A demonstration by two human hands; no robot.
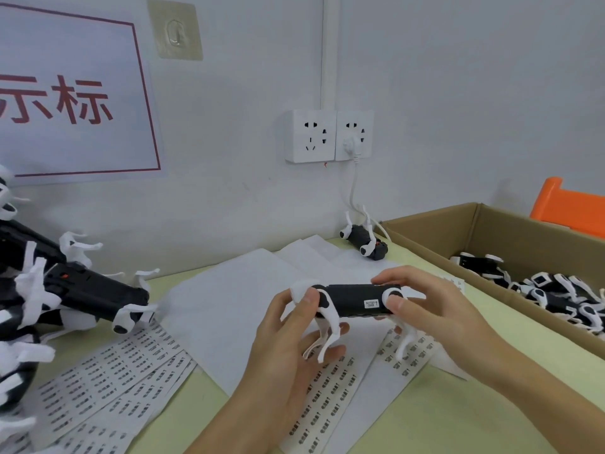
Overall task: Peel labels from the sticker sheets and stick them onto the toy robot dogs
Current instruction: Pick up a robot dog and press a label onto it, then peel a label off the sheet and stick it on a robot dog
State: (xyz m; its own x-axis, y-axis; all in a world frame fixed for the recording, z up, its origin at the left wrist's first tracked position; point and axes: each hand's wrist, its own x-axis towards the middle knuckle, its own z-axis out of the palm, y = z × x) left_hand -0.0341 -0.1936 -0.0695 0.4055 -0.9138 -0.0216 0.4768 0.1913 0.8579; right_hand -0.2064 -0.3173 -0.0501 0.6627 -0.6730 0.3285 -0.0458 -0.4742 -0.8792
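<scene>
You hold one toy dog [355, 301] above the sticker sheets [330, 398], belly side toward you, a small label [371, 304] already on its black body. Your left hand [291, 335] grips the front end, your right hand [422, 306] pinches the rear. Judged light and rigid, with thin white legs likely to snap; hold it by the body. The pale green table [458, 417] stands against a white wall, a cardboard box [435, 224] of dogs at right.

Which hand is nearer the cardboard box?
Right. The right hand grips the toy dog's end on the side toward the cardboard box; the left hand grips the far end.
</scene>
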